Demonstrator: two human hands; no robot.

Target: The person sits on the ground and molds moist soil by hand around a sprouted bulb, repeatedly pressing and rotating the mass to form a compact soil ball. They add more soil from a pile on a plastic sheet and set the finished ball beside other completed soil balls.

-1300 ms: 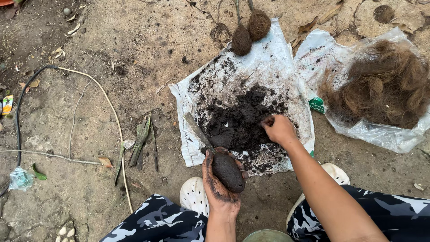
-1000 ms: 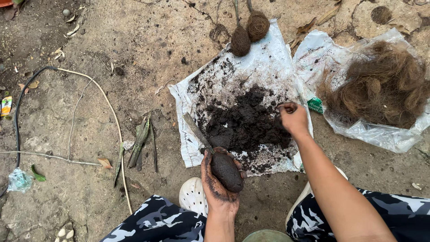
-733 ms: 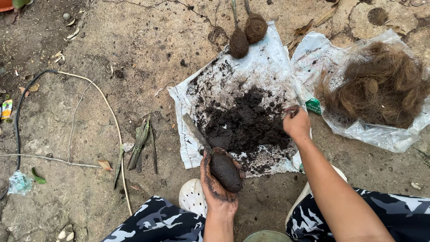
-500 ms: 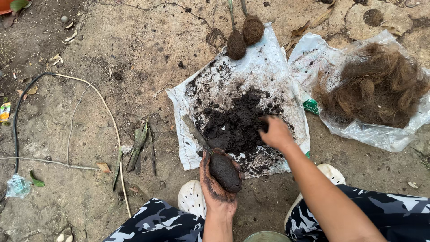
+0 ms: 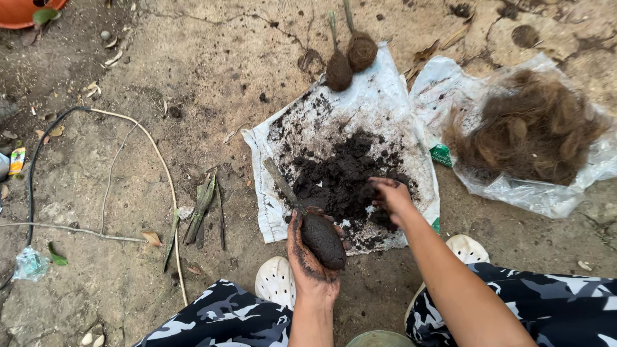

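On the bare ground in front of the crouched person, a white plastic sheet (image 5: 385, 83) carries a heap of dark soil (image 5: 340, 180). Just below its near edge the left hand (image 5: 308, 254) is palm up, fingers curled into a cup around a dark oval soil ball (image 5: 322, 240), w/ a thin stem (image 5: 280, 182) sticking out of the ball's top end and slanting up-left over the sheet.

Handling, as a judgement: the ball looks damp and packed, so prob. dense for its bulk but crumbly – soft, not stiff, and likely to shed or split if pinched. Best held as now, cradled from below over a wide patch of palm and fingers. The stem looks thin and would likely pull out or snap, so not a handle. Wet dirt coats the palm, so the grip is tacky rather than slippery.

The right hand (image 5: 391, 196) reaches across w/ forearm angled up-left, wrist bent down, fingers bunched and dug into the soil heap's right side; whether they're closed on a pinch of soil I can't tell, the tips are buried.

Also around:
- two finished balls w/ stems (image 5: 350, 58) at the sheet's far edge
- brown fibre pile (image 5: 527, 135) on a clear bag, right
- white clogs (image 5: 276, 279) below the sheet
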